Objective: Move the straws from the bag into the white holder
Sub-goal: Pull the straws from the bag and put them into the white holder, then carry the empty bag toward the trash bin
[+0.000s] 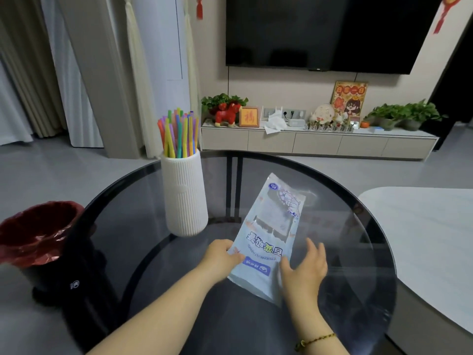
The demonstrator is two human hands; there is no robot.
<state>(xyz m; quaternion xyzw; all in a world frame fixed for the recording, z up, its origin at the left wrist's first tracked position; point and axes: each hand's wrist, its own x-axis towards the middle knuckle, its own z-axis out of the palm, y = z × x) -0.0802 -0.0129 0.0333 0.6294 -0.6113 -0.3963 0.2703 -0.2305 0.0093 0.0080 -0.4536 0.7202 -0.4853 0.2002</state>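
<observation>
A flat pale-blue straw bag [271,226] lies on the round dark glass table [332,290], its clear window showing no straws. My left hand [221,257] grips the bag's near left edge. Fingers spread and straight, my right hand [305,267] hovers over or touches the bag's near right corner. A ribbed white holder [185,198] stands upright on the table's left side, to the left of the bag. Several colourful straws [179,134] stick up out of it.
A black bin with a red liner [38,231] stands on the floor to the left of the table. A white table [435,242] sits at the right. Beyond are a low TV cabinet [317,142] with plants and ornaments, and a dark TV [330,32].
</observation>
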